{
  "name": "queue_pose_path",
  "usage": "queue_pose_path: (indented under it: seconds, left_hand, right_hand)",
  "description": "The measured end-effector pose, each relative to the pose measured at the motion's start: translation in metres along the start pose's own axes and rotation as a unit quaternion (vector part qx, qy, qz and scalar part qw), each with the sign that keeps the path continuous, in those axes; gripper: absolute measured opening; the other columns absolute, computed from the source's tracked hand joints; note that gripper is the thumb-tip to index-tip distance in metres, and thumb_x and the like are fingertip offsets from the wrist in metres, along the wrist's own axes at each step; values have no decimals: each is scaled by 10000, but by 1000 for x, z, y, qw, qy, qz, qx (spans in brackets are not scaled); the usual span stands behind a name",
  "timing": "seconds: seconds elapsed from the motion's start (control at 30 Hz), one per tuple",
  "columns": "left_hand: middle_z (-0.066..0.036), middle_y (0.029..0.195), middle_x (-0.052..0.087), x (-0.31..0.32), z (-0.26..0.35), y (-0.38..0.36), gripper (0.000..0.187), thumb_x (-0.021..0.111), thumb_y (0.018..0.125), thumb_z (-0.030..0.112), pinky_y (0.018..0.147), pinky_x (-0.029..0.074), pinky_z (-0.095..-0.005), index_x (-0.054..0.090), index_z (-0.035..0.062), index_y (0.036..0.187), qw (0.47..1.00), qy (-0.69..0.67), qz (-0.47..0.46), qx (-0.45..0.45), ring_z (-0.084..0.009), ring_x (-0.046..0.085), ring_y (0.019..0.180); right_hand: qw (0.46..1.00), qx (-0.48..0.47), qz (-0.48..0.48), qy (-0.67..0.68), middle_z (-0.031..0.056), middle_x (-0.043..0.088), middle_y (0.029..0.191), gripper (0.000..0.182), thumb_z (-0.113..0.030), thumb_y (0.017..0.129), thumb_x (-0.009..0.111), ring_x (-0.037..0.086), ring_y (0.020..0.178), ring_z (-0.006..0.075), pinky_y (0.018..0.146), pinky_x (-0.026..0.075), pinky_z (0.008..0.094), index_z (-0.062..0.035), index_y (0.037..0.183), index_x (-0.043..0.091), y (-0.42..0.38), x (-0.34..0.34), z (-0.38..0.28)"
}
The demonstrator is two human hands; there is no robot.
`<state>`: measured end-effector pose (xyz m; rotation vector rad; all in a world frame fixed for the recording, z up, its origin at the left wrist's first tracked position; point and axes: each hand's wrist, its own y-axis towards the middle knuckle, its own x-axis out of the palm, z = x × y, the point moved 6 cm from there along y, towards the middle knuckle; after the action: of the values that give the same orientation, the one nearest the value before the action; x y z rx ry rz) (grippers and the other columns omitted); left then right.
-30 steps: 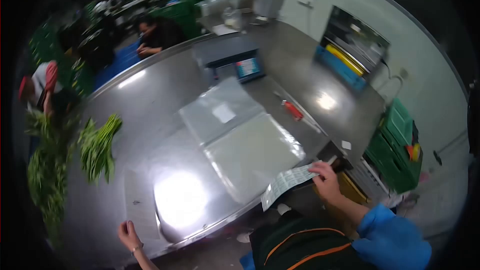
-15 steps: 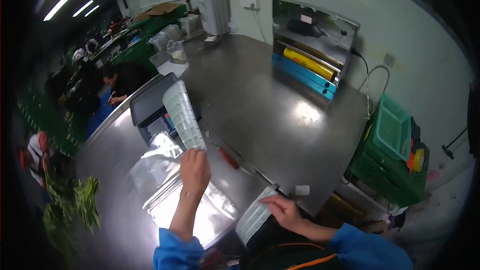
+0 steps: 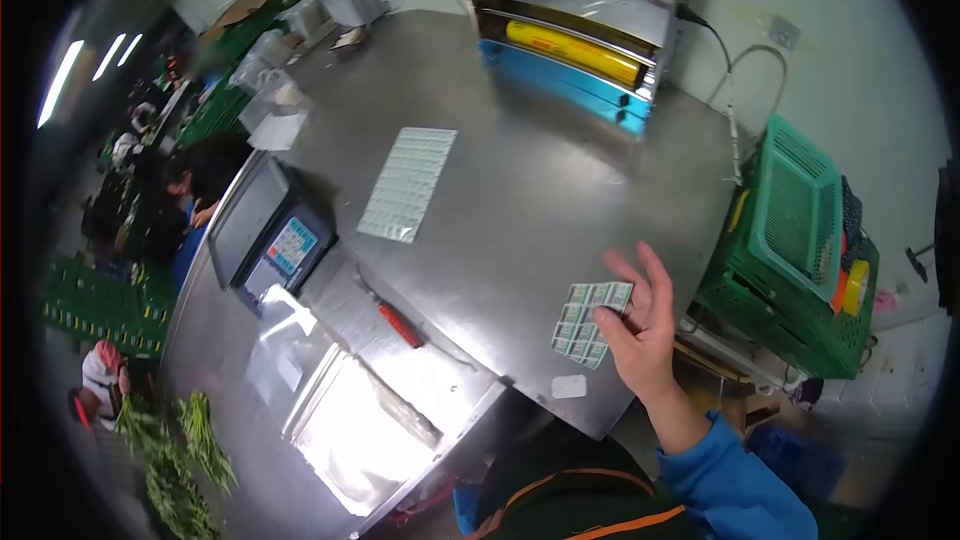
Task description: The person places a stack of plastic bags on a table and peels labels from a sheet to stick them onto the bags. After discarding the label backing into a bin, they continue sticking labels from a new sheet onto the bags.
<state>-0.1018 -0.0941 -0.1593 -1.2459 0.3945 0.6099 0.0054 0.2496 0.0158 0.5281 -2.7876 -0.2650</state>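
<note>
Right hand [image 3: 645,340] upright, thumb [image 3: 614,330] bent inward, fingers [image 3: 657,275] pointing upward, wrist [image 3: 660,395] bare

Blue sleeves [image 3: 740,485], dark apron [image 3: 575,450], orange trim [image 3: 640,520]

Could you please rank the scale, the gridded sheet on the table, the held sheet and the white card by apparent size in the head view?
1. Scale
2. Gridded sheet
3. Held sheet, probably enlarged by nearness to the camera
4. White card
</note>
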Motion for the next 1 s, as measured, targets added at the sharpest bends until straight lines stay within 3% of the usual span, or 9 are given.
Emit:
queue_pose_path:
  seconds: [0.07, 0.17, 0.3, 0.37, 0.57, 0.63, 0.83, 0.97, 1.0]
  left_hand:
    - [-65, 714, 631, -44, 5, -30, 125, 632, 786, 126, 634, 490, -286, 635, 22, 856, 991, 7, -102, 84, -126, 607, 691]
    - [-44, 683, 631, -97, 7, -86, 121, 644, 791, 134, 599, 481, -247, 655, 16, 814, 951, -18, -232, 206, -81, 590, 668]
    - [-72, 610, 611, -203, 30, -102, 178, 512, 831, 94, 609, 468, -247, 622, -23, 754, 926, -253, 159, 231, -133, 585, 590]
    - [-145, 1010, 582, -238, 35, -112, 332, 604, 758, 56, 796, 427, -281, 526, -11, 1073, 797, -309, 296, 426, -200, 553, 912]
    - [-35, 890, 527, -291, -53, -106, 527, 565, 779, -36, 657, 443, -219, 355, 25, 1259, 716, -509, 270, 395, -102, 530, 761]
    - [-18, 844, 520, -310, -94, -107, 518, 556, 792, -37, 627, 443, -203, 353, 31, 1263, 655, -576, 311, 378, -83, 526, 707]
    - [-15, 830, 539, -318, -156, -89, 558, 547, 809, 9, 618, 410, -194, 323, 32, 1320, 817, -400, 122, 396, -48, 498, 715]
    - [-57, 973, 567, -321, -154, -80, 527, 540, 825, 16, 724, 435, -208, 336, 8, 1310, 823, -419, 32, 382, -73, 528, 802]
    - [-57, 973, 567, -316, -151, -72, 527, 540, 825, 16, 724, 435, -208, 336, 8, 1310, 822, -422, 31, 381, -73, 528, 802]
  right_hand:
    - [995, 79, -25, 60, 164, 564, 1071, 579, 52, 812, 515, 561, 916, 142, 794, 443, 238, -6, 1310, 226, 3, 25, 7]
    - [977, 156, -88, 114, 120, 611, 953, 441, 26, 814, 544, 578, 841, 111, 740, 455, 219, 17, 1221, 375, -13, 80, 18]
    - [955, 164, -212, 127, 73, 627, 845, 261, -3, 807, 580, 579, 757, 78, 675, 459, 200, 39, 1057, 516, -67, 172, 4]
    - [924, 212, -304, 95, 47, 623, 795, 162, -23, 806, 597, 571, 707, 63, 625, 453, 186, 53, 945, 563, -107, 224, -3]
    - [740, 336, -581, 48, 36, 617, 852, 199, -72, 791, 634, 544, 750, 51, 655, 437, 189, 21, 961, 588, -222, 335, -5]
    - [643, 235, -719, -119, 33, 616, 878, 227, -114, 768, 666, 550, 775, 73, 689, 444, 215, 6, 950, 605, -240, 346, 12]
    - [626, -15, -760, -174, 74, 633, 762, 274, -182, 731, 685, 597, 685, 182, 638, 462, 286, -14, 936, 615, -211, 415, -4]
    - [625, -31, -745, -231, 84, 613, 831, 278, -171, 712, 683, 583, 774, 242, 699, 444, 319, -43, 948, 613, -211, 445, -8]
    - [713, -214, -610, -272, 92, 594, 906, 264, -123, 714, 668, 556, 865, 253, 754, 428, 328, -42, 959, 613, -204, 452, -30]
